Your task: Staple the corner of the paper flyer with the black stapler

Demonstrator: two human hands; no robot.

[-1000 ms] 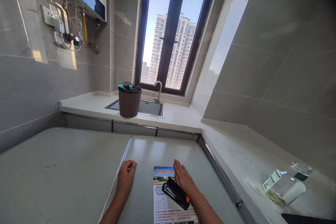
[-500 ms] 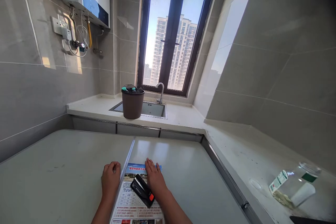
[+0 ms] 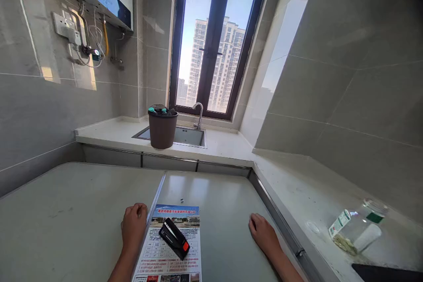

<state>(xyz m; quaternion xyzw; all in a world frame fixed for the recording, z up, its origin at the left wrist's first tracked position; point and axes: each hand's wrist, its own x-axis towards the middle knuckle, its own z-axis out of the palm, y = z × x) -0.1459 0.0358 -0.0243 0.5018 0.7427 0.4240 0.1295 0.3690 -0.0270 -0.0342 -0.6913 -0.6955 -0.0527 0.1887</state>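
A printed flyer (image 3: 172, 246) lies on the grey table (image 3: 82, 211) in front of me. A black stapler (image 3: 174, 238) with a red end rests on the flyer at a slant. My left hand (image 3: 133, 225) sits at the flyer's left edge with its fingers curled into a loose fist, and nothing shows in them. My right hand (image 3: 263, 232) lies on the table well to the right of the flyer, knuckles up with fingers bent under, holding nothing that I can see. A tiny bit (image 3: 181, 199) lies just beyond the flyer's top edge.
A brown bucket (image 3: 162, 127) stands at the sink (image 3: 190, 136) under the window, by a tap (image 3: 199, 113). A clear glass jar (image 3: 355, 228) lies on its side on the white counter (image 3: 297, 194) at right. A dark object (image 3: 386, 272) sits at the bottom right corner.
My right hand has left the flyer's top and moved out to the right onto the bare table. The left hand stays at the flyer's left edge. The stapler remains on the flyer.
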